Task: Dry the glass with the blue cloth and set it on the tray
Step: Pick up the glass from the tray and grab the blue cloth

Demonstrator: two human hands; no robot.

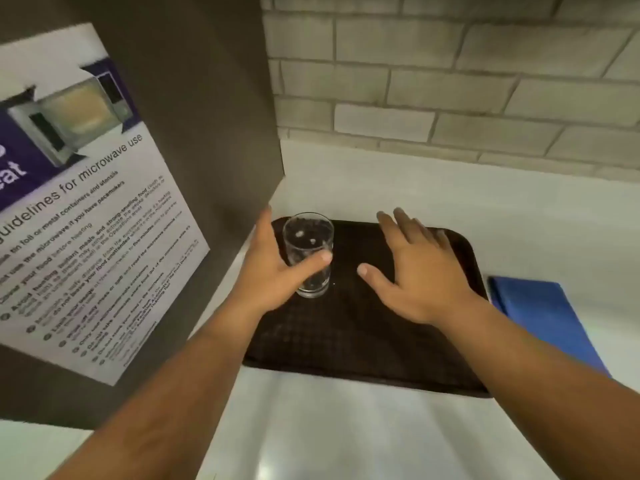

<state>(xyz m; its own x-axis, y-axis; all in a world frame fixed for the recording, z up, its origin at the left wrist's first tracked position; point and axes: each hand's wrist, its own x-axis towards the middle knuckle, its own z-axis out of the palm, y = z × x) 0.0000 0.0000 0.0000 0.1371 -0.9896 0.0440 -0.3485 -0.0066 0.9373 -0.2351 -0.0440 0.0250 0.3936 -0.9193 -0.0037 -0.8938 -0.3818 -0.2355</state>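
So, left of centre, the left hand (273,268) has its grip wrapped round the clear, straight-sided drinking glass (309,254), which stands upright on the dark brown textured plastic tray (363,334). Next along, the right hand (419,271) hovers spread wide and empty over the tray. Far right, the folded blue cloth (540,313) lies on the white tabletop (346,427) just beside the tray. Looks basically done; only letting go is left.

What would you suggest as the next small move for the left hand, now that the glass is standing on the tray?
Probably open the grip and draw the left hand away. The glass stands upright on the dark tray, the blue cloth lies folded on the counter beside it, and the right hand is open and empty.
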